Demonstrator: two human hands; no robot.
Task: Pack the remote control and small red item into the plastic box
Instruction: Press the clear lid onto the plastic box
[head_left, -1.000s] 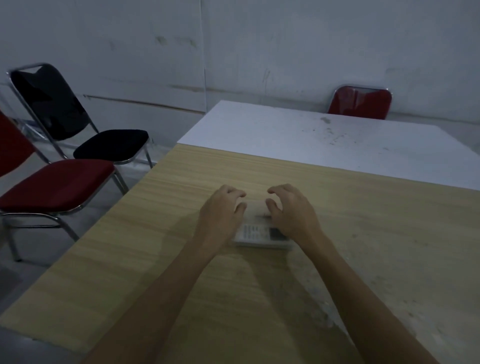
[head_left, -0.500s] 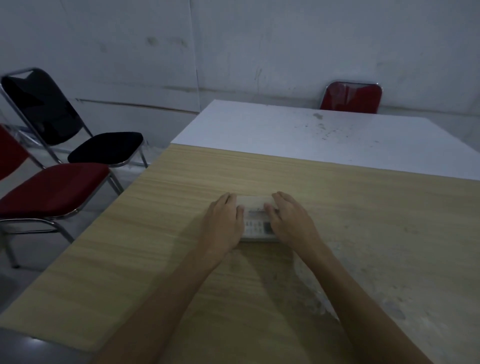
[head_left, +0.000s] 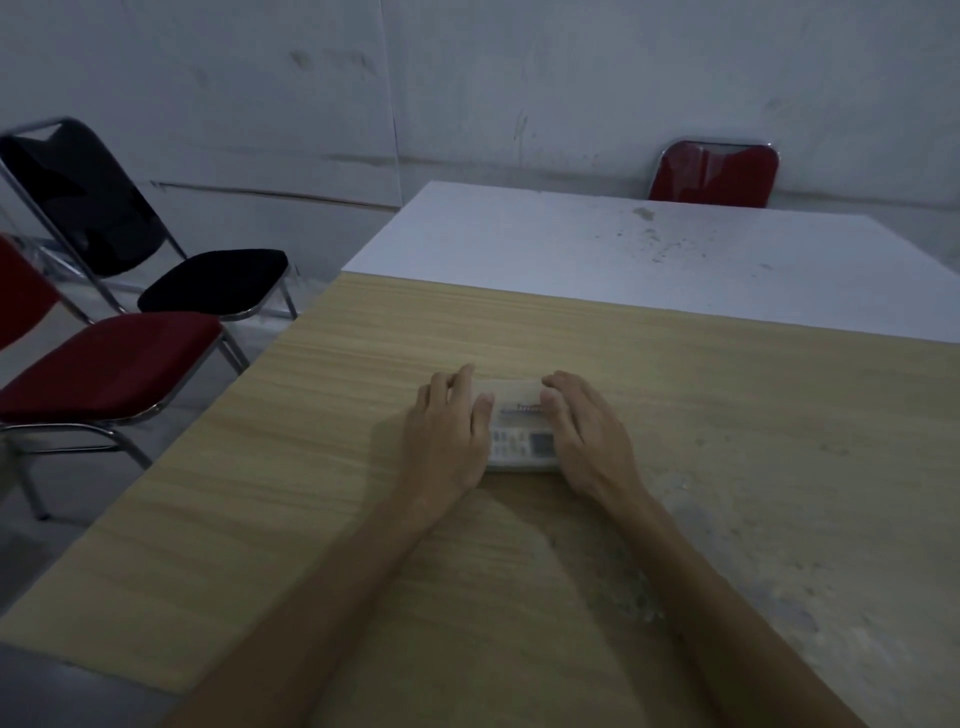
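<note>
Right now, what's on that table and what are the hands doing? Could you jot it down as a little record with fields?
surface: wooden table, with a white table butted against its far edge
object: plastic box, a remote control visible through it plus a bit of red
left hand: flat against the box's left side
right hand: flat against the box's right side
box state: resting on the table, not lifted
surroundings: red chair behind the white table; black chair and another red chair to the left

Head-worn camera looks forward and down, close over the wooden table (head_left: 363, 519).
</note>
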